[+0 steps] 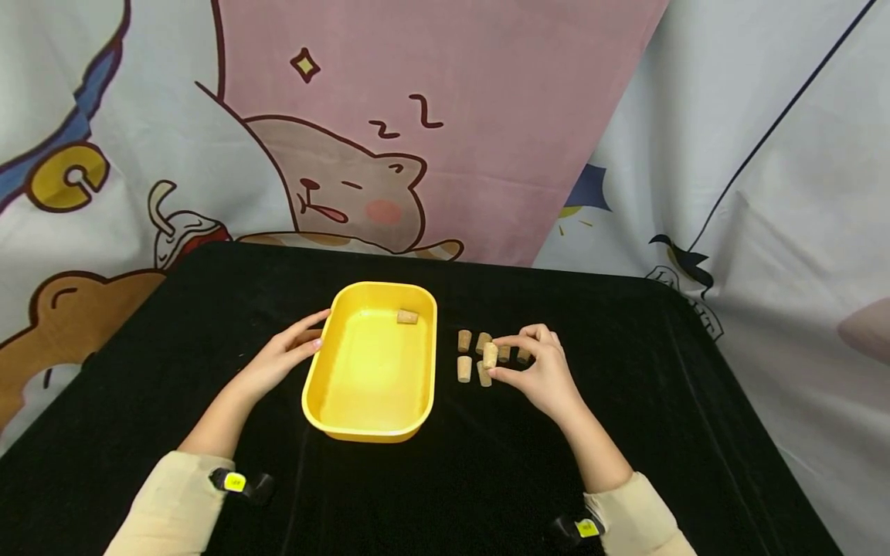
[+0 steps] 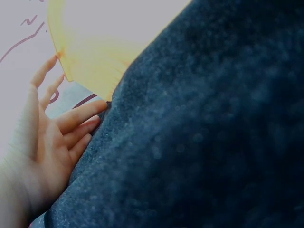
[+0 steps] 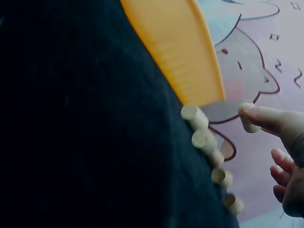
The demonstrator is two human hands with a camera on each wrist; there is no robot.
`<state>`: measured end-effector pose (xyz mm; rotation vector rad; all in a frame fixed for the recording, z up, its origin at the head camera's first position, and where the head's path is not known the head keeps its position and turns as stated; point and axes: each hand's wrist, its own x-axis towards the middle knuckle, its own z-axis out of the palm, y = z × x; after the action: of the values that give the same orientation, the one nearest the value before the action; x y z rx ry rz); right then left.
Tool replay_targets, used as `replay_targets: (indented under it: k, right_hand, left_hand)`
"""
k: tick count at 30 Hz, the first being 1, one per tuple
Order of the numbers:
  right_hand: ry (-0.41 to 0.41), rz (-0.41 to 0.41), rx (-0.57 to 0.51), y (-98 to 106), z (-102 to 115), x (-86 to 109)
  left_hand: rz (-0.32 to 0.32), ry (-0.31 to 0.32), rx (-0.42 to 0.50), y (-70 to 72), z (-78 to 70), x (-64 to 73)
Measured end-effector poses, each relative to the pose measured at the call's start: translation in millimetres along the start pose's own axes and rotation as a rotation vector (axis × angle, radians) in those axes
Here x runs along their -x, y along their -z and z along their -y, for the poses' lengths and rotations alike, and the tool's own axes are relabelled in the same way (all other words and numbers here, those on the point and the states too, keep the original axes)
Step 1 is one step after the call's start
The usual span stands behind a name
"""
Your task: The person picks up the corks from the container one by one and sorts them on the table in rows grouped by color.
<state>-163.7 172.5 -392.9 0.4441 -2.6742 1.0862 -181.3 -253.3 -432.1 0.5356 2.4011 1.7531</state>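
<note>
My right hand (image 1: 545, 372) pinches a cork stopper (image 1: 490, 355) between thumb and forefinger, above the other corks. In the right wrist view, the held cork (image 3: 249, 125) is raised off the black cloth. Below and around it, several tapered corks (image 1: 464, 369) stand in two short rows, some partly hidden behind the fingers. To their left is a yellow plastic tray (image 1: 371, 434), with one cork (image 1: 407, 316) lying near its far right corner. Extended fingertips of my left hand (image 1: 278, 359) touch the tray's left side at the rim.
A black cloth (image 1: 431, 494) covers the table under everything. Behind its far edge hangs a curtain (image 1: 501, 154) printed with cartoon animals. Dark bands with wrist cameras (image 1: 236, 483) sit at both cream sleeves (image 1: 170, 502).
</note>
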Motion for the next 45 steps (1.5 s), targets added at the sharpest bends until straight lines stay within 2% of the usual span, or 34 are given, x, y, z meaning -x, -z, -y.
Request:
replay_targets:
  k: [5,16,21,36,45]
  right_hand:
    - [0.026,0.025,-0.009,1,-17,0.9]
    - [-0.040,0.126,-0.019,6,-44,1.5]
    - [-0.076,0.163,-0.019,6,-48,2.1]
    - [-0.098,0.204,-0.001,2,-56,2.7]
    - [-0.051,0.209,0.053,3,-55,2.2]
  left_hand:
    - [0.001,0.005,0.007,-0.2,-0.8,-0.2]
    - [0.000,-0.003,-0.010,0.1,-0.2,-1.1]
    - [0.005,-0.007,-0.008,0.8,0.4,-1.6]
    - [0.003,-0.005,-0.007,1.4,-0.4,-2.1]
    - [0.005,0.006,-0.002,0.4,0.6,-1.5]
